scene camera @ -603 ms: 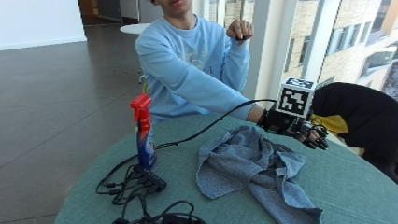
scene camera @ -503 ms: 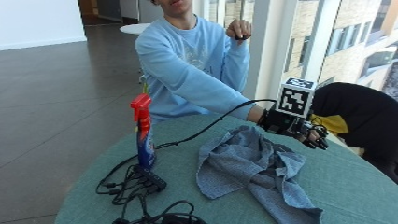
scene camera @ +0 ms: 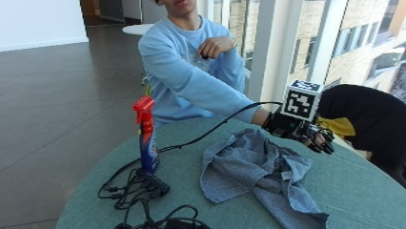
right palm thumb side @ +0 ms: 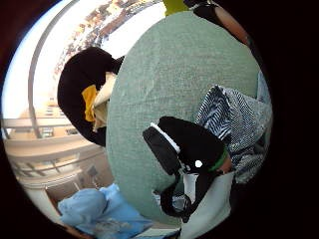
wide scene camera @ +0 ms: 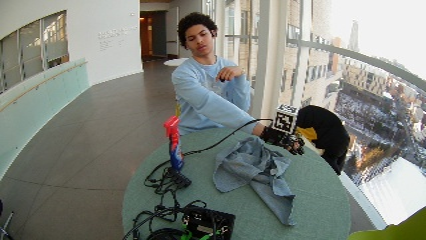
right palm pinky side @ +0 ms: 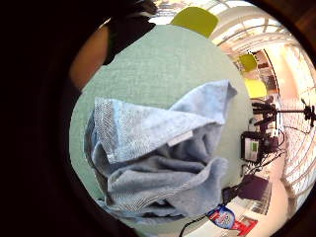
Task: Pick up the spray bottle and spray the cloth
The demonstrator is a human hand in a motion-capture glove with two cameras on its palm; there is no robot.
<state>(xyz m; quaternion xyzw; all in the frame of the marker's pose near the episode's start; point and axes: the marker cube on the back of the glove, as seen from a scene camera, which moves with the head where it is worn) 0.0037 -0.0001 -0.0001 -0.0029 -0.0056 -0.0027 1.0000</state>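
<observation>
A spray bottle (scene camera: 147, 138) with a red trigger and blue body stands upright at the left of the round green table (scene camera: 355, 186). A crumpled blue-grey cloth (scene camera: 260, 171) lies in the middle. My gloved right hand (scene camera: 310, 136) hovers just above the table beside the cloth's far right edge, its fingers hanging relaxed and holding nothing. The little finger side palm view is filled by the cloth (right palm pinky side: 158, 158), with the bottle (right palm pinky side: 224, 217) small beyond it. In the thumb side palm view the gloved thumb (right palm thumb side: 189, 144) shows over the table next to the cloth (right palm thumb side: 239, 124).
Black cables and a power strip (scene camera: 152, 183) lie at the bottle's base, and one cable runs to my hand. A black box (wide scene camera: 210, 222) sits at the front edge. A black chair (scene camera: 368, 119) with something yellow stands behind the table. The bare hand (scene camera: 214, 46) is held at the chest.
The bare left hand has dropped from shoulder height to the chest. My gloved hand, the bottle and the cloth stay where they were.
</observation>
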